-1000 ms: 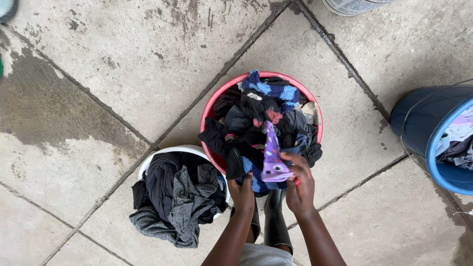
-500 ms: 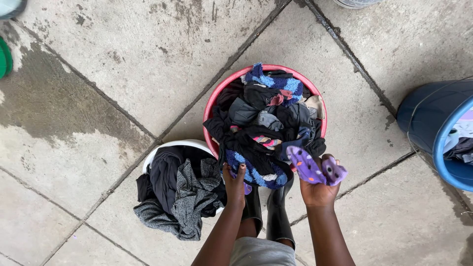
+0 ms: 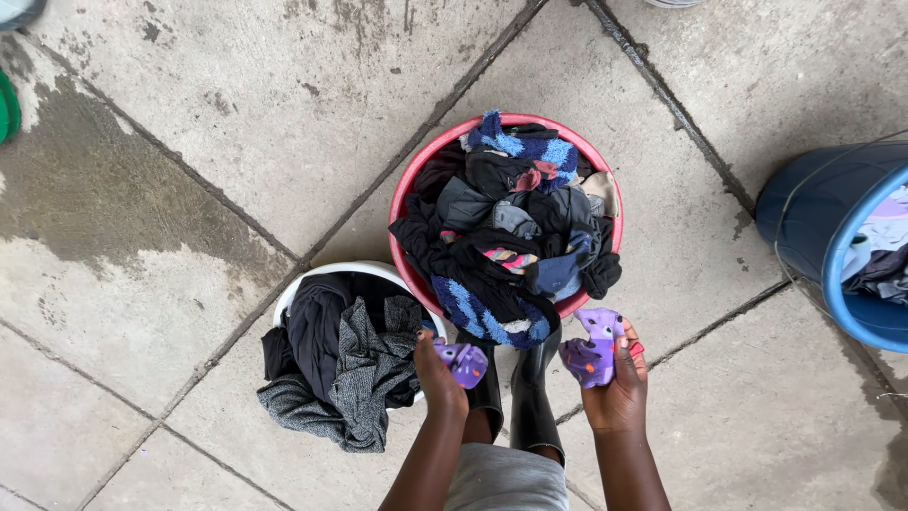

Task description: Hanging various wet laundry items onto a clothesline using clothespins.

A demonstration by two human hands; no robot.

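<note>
My left hand (image 3: 437, 374) grips one small purple spotted sock (image 3: 463, 361) just below the red basin (image 3: 412, 194). My right hand (image 3: 619, 383) holds a second purple spotted sock (image 3: 592, 352) to the right of my black rubber boots (image 3: 528, 397). The two hands are apart, a sock in each. The red basin is heaped with dark, blue striped and patterned clothes (image 3: 511, 232).
A white basin (image 3: 326, 274) at lower left holds dark and grey garments that spill onto the concrete paving. A blue bucket (image 3: 832, 246) with clothes stands at the right edge. A wet patch darkens the paving at left, near a green object (image 3: 8, 106).
My hands drew back from the red basin and parted. The purple piece that my right hand lifted from the pile is now two socks, one in each hand.
</note>
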